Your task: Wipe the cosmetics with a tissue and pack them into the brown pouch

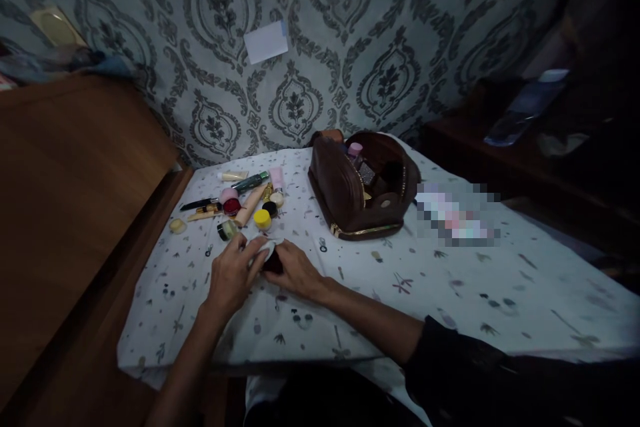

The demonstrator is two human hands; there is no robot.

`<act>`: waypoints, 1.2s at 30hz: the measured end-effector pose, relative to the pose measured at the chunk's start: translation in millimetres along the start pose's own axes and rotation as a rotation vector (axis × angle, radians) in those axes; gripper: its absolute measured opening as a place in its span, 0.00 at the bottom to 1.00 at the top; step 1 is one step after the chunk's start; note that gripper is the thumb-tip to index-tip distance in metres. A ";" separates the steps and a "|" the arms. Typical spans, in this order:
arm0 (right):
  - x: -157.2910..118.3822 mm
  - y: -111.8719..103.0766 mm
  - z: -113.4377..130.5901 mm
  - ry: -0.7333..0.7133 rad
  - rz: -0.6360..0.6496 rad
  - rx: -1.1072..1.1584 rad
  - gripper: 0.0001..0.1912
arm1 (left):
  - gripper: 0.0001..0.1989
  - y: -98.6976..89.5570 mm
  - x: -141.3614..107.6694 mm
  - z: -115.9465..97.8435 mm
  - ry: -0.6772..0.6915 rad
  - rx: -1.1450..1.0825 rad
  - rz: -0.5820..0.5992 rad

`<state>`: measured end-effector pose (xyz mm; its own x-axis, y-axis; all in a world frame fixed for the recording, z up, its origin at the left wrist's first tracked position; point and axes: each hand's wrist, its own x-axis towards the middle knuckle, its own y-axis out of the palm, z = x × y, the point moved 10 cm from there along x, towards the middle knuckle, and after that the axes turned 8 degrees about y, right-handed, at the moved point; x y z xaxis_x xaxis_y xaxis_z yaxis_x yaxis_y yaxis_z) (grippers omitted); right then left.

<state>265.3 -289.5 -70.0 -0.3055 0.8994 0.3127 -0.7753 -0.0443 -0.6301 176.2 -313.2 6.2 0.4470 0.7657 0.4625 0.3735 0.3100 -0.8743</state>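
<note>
My left hand (233,273) and my right hand (295,270) meet over the front of a table covered with a white patterned cloth (450,293). Together they hold a small dark red jar (273,263). The left fingers press a white pad or lid (265,247) against its top. Just behind the hands lies a cluster of cosmetics (245,203): tubes, pencils, a yellow-capped pot (262,218) and a red-lidded pot (231,205).
An open brown cosmetic bag (345,197) with items inside stands behind my right hand. A blurred flat object (457,217) lies to its right. A wooden board (75,200) borders the left side, a dark cabinet (530,167) the right, patterned wallpaper (350,47) behind.
</note>
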 end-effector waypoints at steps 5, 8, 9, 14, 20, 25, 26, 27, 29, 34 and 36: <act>0.4 5.6 7.2 -0.057 0.045 -0.044 0.23 | 0.14 -9.1 11.0 5.6 -0.068 -0.075 -0.074; 0.5 4.4 8.0 -0.071 0.048 -0.005 0.27 | 0.14 -7.4 11.1 24.2 -0.227 -0.251 -0.097; 0.2 3.8 7.8 -0.073 0.049 0.009 0.28 | 0.14 -3.1 8.9 31.6 -0.293 -0.323 -0.091; -1.3 2.0 6.2 -0.063 0.064 0.048 0.31 | 0.17 19.1 -7.3 49.9 -0.499 -0.656 -0.125; -0.7 1.2 2.8 -0.023 0.060 0.077 0.32 | 0.18 18.3 -18.1 42.1 -0.500 -0.698 -0.202; -2.0 0.1 1.2 -0.020 0.050 0.103 0.33 | 0.17 16.1 -24.6 33.6 -0.368 -0.577 -0.146; -2.4 0.1 0.6 -0.018 0.048 0.107 0.33 | 0.16 16.7 -26.2 33.0 -0.341 -0.540 -0.131; -2.7 0.0 -0.2 -0.016 0.043 0.111 0.34 | 0.15 16.9 -27.6 32.8 -0.315 -0.490 -0.122; -3.1 -0.4 -2.4 -0.012 0.027 0.126 0.34 | 0.14 14.7 -29.6 31.5 -0.256 -0.355 -0.138; -1.0 -1.2 -11.2 0.025 -0.012 0.178 0.36 | 0.17 0.4 -29.6 3.2 0.016 0.071 -0.263; -0.3 -2.1 -12.2 0.036 -0.019 0.184 0.34 | 0.16 0.5 -29.8 -8.8 0.102 0.233 -0.237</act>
<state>273.8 -284.3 -77.5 -0.2720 0.9158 0.2954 -0.8700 -0.1029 -0.4822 170.2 -340.8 -6.7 0.4533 0.6003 0.6589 0.2866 0.6018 -0.7454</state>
